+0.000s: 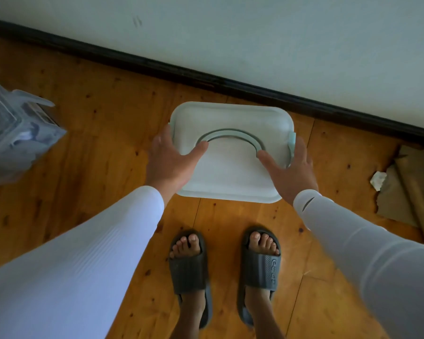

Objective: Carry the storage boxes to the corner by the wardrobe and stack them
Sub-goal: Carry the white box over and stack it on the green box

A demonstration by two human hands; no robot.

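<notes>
Storage box (230, 172), rounded smooth plastic, knotty wooden floor (103, 148)

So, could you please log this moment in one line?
white box: lidded | left hand: grips its left edge | right hand: grips its right edge

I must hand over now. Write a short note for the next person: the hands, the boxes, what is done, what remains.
The left hand grips the left side of the white storage box, thumb on top.
The right hand grips its right side, thumb on top.
This box is near the skirting board; I cannot tell if it rests on the floor or is lifted.
The clear storage box stands apart at far left.
Done: nothing stacked in view. Left: take both boxes to the wardrobe corner, not in view, and stack them.
</notes>
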